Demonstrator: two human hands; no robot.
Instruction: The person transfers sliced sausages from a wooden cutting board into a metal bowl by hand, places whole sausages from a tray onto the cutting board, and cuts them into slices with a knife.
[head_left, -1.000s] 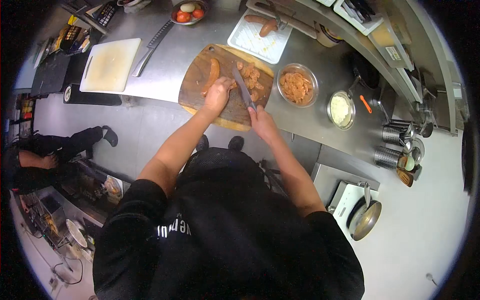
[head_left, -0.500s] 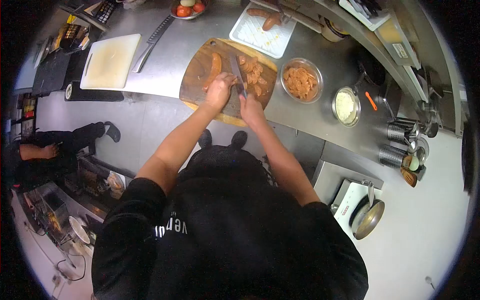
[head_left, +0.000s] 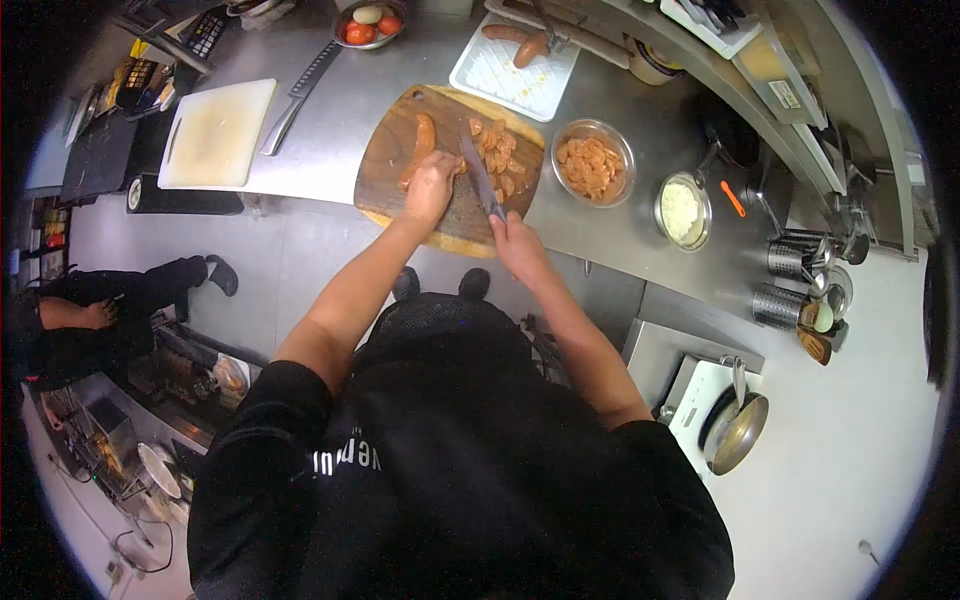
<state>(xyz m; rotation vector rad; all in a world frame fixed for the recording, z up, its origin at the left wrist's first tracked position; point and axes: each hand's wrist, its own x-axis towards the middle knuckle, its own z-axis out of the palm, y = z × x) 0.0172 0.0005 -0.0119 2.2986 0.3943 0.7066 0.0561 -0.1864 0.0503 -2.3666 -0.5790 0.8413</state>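
The right hand point(head_left: 516, 243) has a closed grip on the knife point(head_left: 479, 172), while the left hand point(head_left: 430, 192), best curled back from the edge, pins a sausage piece point(head_left: 461, 168) on the wooden board point(head_left: 388, 150), where even strokes suit uniform slices point(head_left: 497, 152).

Black short-sleeved top point(head_left: 450, 490) — white lettering, upside down; dark shoes point(head_left: 474, 283) — rounded toes.

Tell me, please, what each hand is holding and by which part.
The right hand holds a knife by its handle. The left hand steadies a piece of sausage; its fingers hide exactly where.
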